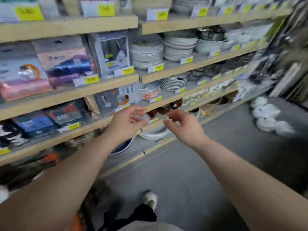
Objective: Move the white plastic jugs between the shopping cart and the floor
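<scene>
Several white plastic jugs (pixel 268 116) lie in a row on the grey floor at the far right, blurred by motion. My left hand (pixel 128 120) and my right hand (pixel 181 125) are both stretched out in front of me at mid-frame, fingers apart and holding nothing. Both hands hover in front of the lower shelf edge, well to the left of the jugs. No shopping cart is in view.
Wooden store shelves (pixel 106 90) with stacked plates, bowls and packaged goods fill the left and top. The grey floor (pixel 191 172) stretches to the right. My foot in a light shoe (pixel 150 198) stands at the bottom centre. Dark hanging goods (pixel 293 55) line the right edge.
</scene>
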Tool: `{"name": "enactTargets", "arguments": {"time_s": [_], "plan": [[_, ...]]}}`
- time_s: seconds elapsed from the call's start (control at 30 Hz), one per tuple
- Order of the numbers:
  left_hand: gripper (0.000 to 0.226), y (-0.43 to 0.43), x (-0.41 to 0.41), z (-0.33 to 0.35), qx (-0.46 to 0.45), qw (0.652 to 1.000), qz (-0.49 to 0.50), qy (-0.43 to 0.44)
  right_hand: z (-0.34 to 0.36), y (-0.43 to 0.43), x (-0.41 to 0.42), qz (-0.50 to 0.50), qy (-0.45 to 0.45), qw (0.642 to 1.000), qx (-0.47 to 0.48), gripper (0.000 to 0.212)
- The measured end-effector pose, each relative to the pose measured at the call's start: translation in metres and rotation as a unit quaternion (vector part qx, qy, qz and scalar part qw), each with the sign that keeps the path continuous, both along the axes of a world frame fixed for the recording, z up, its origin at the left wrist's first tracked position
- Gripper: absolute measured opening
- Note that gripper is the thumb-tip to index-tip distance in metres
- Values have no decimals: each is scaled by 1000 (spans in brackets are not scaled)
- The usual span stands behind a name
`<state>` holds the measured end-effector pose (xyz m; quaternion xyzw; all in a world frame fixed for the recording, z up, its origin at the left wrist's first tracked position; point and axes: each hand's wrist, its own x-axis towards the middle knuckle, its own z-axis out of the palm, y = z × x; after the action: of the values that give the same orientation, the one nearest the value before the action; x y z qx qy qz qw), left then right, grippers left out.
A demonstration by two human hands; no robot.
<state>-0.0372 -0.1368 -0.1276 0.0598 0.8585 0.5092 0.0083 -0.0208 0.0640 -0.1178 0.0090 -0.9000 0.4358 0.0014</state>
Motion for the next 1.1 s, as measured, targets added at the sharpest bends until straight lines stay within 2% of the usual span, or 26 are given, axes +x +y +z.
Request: {"name": "enactTargets", "arguments": {"time_s": [0.23,0.5,0.67,1.1], "plan": [[30,136,-141,5,4,986,-164,8,6,116,-76,-185,2,983,7,30],[29,296,-221,0,-5,947,-322,-9,-6,255,-102,-340,-15,940,29,30],[32,413,-264,-9,0,930,-367,-7,-20,363,-126,-399,-9,917,19,28],[32,686,-371,-21,-8,918,-393,-49,-31,632,-227,-447,-37,894,10,25]]}}
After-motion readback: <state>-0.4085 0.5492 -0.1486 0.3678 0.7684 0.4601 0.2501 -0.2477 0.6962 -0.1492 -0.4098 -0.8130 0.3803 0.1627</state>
